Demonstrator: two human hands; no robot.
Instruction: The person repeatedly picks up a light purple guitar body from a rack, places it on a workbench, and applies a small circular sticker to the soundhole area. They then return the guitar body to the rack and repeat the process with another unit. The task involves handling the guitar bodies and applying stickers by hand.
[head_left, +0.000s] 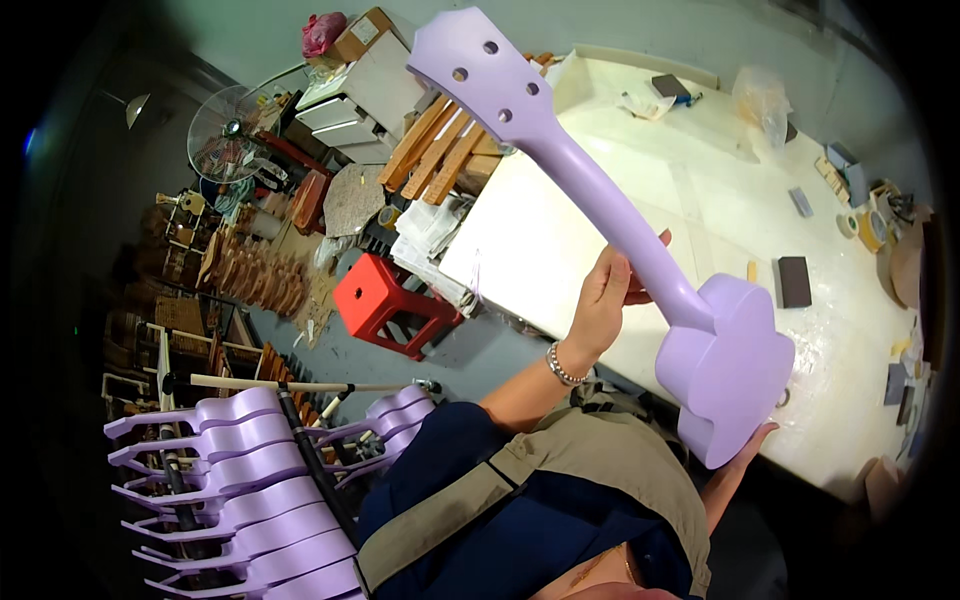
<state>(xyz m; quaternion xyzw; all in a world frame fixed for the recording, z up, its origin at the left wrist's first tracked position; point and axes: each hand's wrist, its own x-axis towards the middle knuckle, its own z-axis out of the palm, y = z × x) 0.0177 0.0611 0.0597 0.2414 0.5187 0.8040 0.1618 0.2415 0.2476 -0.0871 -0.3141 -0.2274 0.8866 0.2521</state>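
Note:
A lavender-painted ukulele (735,365) without strings is held up in front of me, tilted with its headstock (485,75) toward the upper left. Several tuner holes pierce the headstock. My left hand (603,300), with a beaded bracelet at the wrist, is closed round the neck near the body; some of its fingers are hidden behind the neck. At the rounded lower end of the body, my right hand (742,458) supports the instrument, mostly hidden by it.
A white worktable (850,370) carries a dark sanding block (794,282), tape rolls (872,230) and a plastic bag (762,105). Several lavender ukulele bodies (250,500) hang on a rack at lower left. A red stool (385,300), wooden pieces (435,150) and a fan (232,130) stand beyond.

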